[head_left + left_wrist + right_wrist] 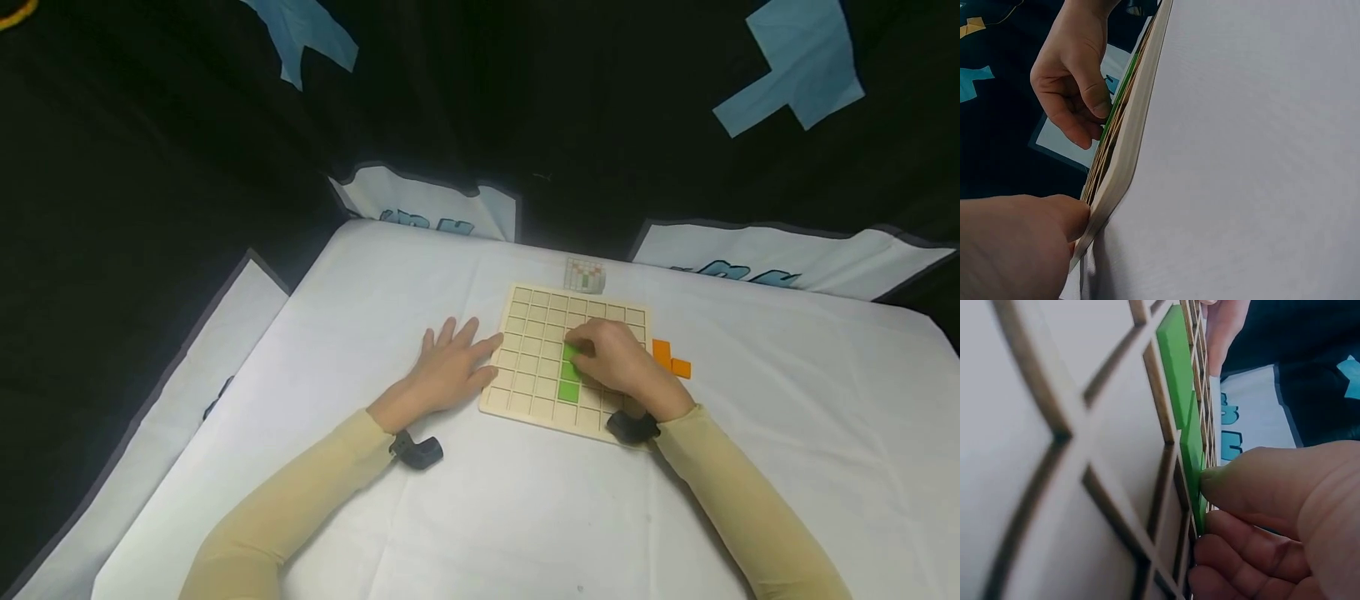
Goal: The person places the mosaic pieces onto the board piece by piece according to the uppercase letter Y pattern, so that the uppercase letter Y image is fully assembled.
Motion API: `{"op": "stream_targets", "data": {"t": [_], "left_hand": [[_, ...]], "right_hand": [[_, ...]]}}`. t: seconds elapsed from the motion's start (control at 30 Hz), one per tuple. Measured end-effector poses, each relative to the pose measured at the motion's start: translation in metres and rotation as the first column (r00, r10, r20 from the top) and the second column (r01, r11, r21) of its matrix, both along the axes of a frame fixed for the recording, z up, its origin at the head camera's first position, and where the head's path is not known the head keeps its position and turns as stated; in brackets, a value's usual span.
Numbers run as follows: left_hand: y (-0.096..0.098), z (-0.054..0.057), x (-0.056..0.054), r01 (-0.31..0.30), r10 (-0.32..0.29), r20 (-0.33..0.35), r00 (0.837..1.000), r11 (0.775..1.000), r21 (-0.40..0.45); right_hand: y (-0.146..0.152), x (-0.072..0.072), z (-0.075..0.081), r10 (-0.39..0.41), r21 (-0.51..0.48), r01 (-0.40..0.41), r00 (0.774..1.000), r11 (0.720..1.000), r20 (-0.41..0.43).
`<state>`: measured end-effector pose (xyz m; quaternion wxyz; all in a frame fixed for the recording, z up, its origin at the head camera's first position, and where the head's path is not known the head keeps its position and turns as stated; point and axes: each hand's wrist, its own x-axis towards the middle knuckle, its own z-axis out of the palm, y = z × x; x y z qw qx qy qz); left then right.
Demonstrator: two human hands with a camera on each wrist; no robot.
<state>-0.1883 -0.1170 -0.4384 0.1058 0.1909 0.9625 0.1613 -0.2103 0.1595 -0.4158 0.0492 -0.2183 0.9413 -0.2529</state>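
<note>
A pale wooden grid board point(525, 379) lies flat on the white-covered table. Green squares point(568, 392) form a column in its cells, right of the middle. My right hand point(618, 358) is over the board, fingers curled, thumb and fingertips at the upper part of the green piece point(1191, 444). In the right wrist view the thumb presses on that green surface, while the fingertips beyond are partly hidden. With fingers spread, my left hand point(442, 379) rests on the table, thumb and a finger touching the board's left edge point(1116, 169).
An orange piece point(662, 353) lies right of the board, partly behind the right wrist. Behind the board sits a small card point(585, 275) with a coloured grid pattern. A black curtain point(450, 100) hangs past the table's far edge.
</note>
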Motion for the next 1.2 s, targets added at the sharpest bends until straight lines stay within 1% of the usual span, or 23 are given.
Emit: {"op": "stream_targets", "data": {"t": [0.2,0.33,0.4,0.57,0.7,0.87,1.1,1.2], "left_hand": [[-0.001,0.002,-0.001,0.001,-0.001,0.009,1.0,1.0,-0.008],[-0.005,0.003,0.0,-0.018,0.019,0.01,1.0,1.0,-0.01],[-0.006,0.003,0.0,-0.021,0.021,0.008,1.0,1.0,-0.009],[-0.005,-0.002,-0.001,-0.002,0.002,0.01,1.0,1.0,-0.007],[-0.002,-0.005,-0.002,0.001,-0.001,0.009,1.0,1.0,-0.002],[0.002,-0.004,-0.001,0.01,-0.01,0.009,1.0,1.0,-0.005],[0.002,-0.001,0.0,0.004,-0.004,0.007,1.0,1.0,-0.009],[0.001,0.0,0.001,0.001,-0.001,0.006,1.0,1.0,-0.007]], "right_hand": [[0.0,-0.001,-0.002,0.002,-0.003,-0.003,1.0,1.0,-0.023],[0.002,-0.003,0.0,0.015,-0.025,-0.016,0.999,1.0,-0.033],[0.007,-0.003,0.002,0.009,-0.033,-0.01,0.999,0.999,-0.037],[0.027,0.001,0.011,-0.047,-0.039,0.046,0.999,0.998,-0.023],[0.045,0.005,0.015,-0.093,-0.034,0.093,0.996,0.995,-0.009],[0.067,0.011,0.019,-0.146,-0.015,0.146,0.989,0.989,-0.026],[0.094,0.025,0.025,-0.196,-0.01,0.196,0.977,0.981,-0.088],[0.104,0.03,0.024,-0.227,0.013,0.229,0.97,0.973,-0.083]]}}
